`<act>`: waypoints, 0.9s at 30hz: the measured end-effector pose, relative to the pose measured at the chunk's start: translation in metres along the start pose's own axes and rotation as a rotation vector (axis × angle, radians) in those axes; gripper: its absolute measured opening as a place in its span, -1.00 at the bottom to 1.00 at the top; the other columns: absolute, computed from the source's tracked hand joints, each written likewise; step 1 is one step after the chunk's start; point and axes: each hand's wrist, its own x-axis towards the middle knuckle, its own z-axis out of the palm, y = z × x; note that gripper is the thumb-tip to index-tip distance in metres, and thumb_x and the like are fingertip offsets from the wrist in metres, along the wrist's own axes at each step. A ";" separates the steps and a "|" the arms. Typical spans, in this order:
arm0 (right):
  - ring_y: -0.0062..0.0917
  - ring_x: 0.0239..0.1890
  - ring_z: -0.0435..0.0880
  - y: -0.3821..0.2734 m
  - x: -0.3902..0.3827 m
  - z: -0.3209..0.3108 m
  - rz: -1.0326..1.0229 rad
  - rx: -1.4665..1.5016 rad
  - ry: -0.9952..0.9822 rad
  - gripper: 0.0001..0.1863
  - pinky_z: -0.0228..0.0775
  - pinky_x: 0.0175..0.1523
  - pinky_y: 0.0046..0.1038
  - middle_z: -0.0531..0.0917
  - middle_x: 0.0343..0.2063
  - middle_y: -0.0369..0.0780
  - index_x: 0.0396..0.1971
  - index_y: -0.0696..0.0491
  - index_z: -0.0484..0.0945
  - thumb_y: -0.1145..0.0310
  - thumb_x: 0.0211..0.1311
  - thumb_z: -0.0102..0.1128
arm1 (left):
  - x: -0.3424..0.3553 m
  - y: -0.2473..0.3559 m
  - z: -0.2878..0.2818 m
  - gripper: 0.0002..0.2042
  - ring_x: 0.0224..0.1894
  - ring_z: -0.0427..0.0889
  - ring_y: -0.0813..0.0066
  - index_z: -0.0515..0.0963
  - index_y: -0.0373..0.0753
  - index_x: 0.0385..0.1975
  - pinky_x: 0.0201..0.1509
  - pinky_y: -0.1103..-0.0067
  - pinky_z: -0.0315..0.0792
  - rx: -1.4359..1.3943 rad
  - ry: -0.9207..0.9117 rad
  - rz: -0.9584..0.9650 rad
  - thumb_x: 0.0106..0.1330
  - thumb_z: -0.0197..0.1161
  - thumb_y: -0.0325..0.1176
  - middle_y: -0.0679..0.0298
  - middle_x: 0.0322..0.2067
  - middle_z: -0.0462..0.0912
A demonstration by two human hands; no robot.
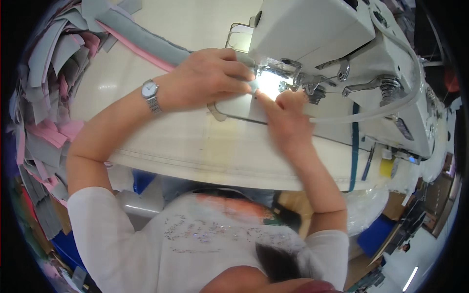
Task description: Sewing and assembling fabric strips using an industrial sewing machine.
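A cream worktop (pixel 181 141) carries a white sewing machine (pixel 312 34). A gray and pink cloth strip (pixel 146 42) reaches the left hand (pixel 210 75), near the right hand (pixel 289 119). I can't tell how open each grip is or what it holds.

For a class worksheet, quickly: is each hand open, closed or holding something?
Left hand: bent over the fabric; its grip cannot be told.
Right hand: at the machine; glare hides any grip.

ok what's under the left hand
A grey and pink fabric strip runs from the upper left until the left hand hides it; whatever lies directly beneath the hand is covered.
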 end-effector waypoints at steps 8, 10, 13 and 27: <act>-0.40 -0.36 0.41 0.005 0.008 -0.002 0.046 -0.103 0.028 -0.67 0.37 -0.35 -0.35 0.33 -0.54 -0.32 -0.20 -0.19 0.67 0.50 0.01 0.22 | 0.013 -0.005 0.005 -0.83 -0.23 0.52 0.41 0.62 -0.14 -0.35 -0.20 0.50 0.48 0.116 0.061 -0.006 0.01 0.30 -0.43 0.42 -0.24 0.61; -0.40 -0.38 0.43 0.006 0.011 -0.004 0.057 -0.122 0.032 -0.70 0.37 -0.35 -0.34 0.35 -0.56 -0.32 -0.22 -0.18 0.67 0.48 0.04 0.21 | 0.019 -0.008 0.005 -0.82 -0.22 0.51 0.40 0.61 -0.15 -0.34 -0.17 0.49 0.47 0.132 0.051 -0.053 0.01 0.29 -0.44 0.40 -0.26 0.60; -0.39 -0.41 0.47 0.009 0.011 -0.006 0.024 -0.064 0.073 -0.73 0.39 -0.33 -0.33 0.41 -0.57 -0.31 -0.23 -0.17 0.66 0.47 0.06 0.19 | 0.009 -0.013 0.003 -0.80 -0.22 0.52 0.38 0.60 -0.15 -0.32 -0.15 0.48 0.46 0.155 0.118 -0.047 0.01 0.27 -0.46 0.38 -0.27 0.60; -0.47 -0.40 0.56 0.017 0.008 -0.020 0.374 0.475 0.041 -0.72 0.39 -0.25 -0.47 0.65 -0.41 -0.17 -0.06 -0.05 0.62 0.44 0.25 0.11 | -0.045 0.034 -0.034 -0.77 -0.25 0.58 0.32 0.49 -0.17 -0.11 -0.17 0.46 0.42 0.053 0.002 -0.238 0.22 0.12 -0.42 0.25 -0.33 0.61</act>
